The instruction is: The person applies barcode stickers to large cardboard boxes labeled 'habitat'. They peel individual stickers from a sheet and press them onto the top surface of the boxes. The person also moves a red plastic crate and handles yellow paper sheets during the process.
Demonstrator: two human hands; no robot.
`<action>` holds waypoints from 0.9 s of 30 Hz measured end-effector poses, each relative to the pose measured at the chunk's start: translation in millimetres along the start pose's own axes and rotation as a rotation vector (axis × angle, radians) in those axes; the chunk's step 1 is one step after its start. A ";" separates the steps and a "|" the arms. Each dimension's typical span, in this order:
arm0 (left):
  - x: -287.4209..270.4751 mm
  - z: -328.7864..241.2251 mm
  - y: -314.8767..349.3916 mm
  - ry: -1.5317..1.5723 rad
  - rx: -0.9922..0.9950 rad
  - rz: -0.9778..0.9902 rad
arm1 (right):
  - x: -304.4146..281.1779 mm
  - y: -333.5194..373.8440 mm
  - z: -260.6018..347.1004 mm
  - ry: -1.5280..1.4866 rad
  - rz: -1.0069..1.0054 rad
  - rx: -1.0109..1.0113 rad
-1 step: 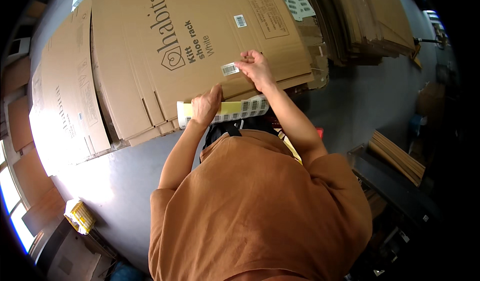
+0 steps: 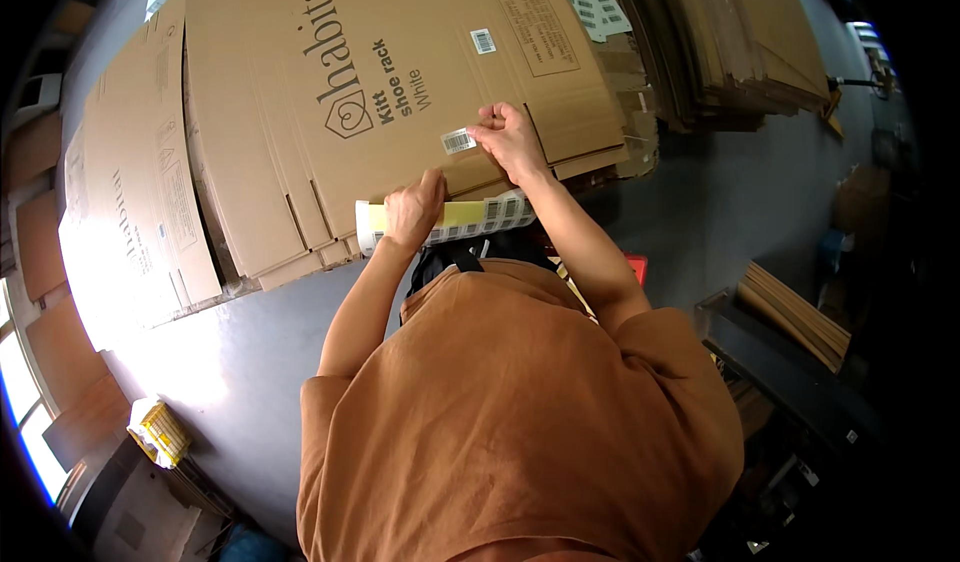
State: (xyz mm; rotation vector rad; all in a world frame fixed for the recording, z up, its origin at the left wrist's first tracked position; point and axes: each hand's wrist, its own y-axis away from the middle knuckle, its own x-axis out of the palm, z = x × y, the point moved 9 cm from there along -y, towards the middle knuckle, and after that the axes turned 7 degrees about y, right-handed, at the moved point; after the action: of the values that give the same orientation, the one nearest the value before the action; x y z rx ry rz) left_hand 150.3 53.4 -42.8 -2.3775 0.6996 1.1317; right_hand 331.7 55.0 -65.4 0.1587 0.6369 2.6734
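Observation:
Between the thumb and fingertips of my right hand is a small white barcode label, held at or just above the face of a flat brown cardboard carton. Whether the label touches the board I cannot tell. My left hand is closed on a sheet of barcode labels along the carton's near edge. A yellow strip of bare backing shows on that sheet beside the printed labels. Another barcode label lies flat on the carton, farther off.
To the left lies another stack of flat cartons. Folded cardboard is piled at the far right, near more label sheets. Brown boards lie at the right. A yellow basket stands on the floor at lower left.
The label in my right hand has shifted very slightly to the left. My left hand and the label sheet are nearly still.

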 end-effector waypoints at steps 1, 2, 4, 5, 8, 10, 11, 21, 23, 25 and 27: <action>1.0 2.3 1.3 0.017 -0.010 0.002 | 2.6 -2.0 -11.7 0.029 -0.038 -0.020; 1.8 5.5 1.9 0.031 -0.025 0.002 | 4.7 -5.0 -21.5 0.059 -0.070 -0.040; 1.4 7.8 0.9 0.026 -0.039 0.003 | 4.5 -11.8 -23.6 0.200 -0.085 -0.098; 0.6 6.9 0.1 0.008 -0.039 0.008 | 5.3 -12.7 -21.9 0.209 -0.087 -0.121; 1.0 0.3 -5.3 -0.051 -0.050 0.069 | 5.9 -10.5 -22.8 0.233 -0.123 -0.142; 6.5 -1.9 -8.9 -0.096 -0.076 0.156 | 5.7 -8.8 -23.2 0.275 -0.162 -0.137; 11.7 -1.3 -9.1 -0.121 -0.097 0.215 | 5.5 -6.6 -23.5 0.309 -0.185 -0.133; 13.1 1.3 -12.0 -0.182 -0.058 0.067 | 8.0 21.8 22.9 0.943 -0.414 -0.476; 8.9 9.3 -8.5 -0.066 -0.119 0.091 | -16.6 19.3 25.9 0.887 -0.395 -0.558; -2.3 13.8 -8.2 0.057 -0.109 0.033 | -24.5 15.5 11.4 0.767 0.026 -0.363; -9.7 13.6 -11.1 0.089 -0.161 0.062 | -23.4 36.9 0.6 0.701 0.415 -0.225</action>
State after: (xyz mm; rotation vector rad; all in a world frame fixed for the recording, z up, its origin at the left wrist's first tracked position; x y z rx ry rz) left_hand 143.6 72.3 -41.4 -2.5713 0.7423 1.1532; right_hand 340.7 15.7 -48.5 -0.8249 0.5230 3.1681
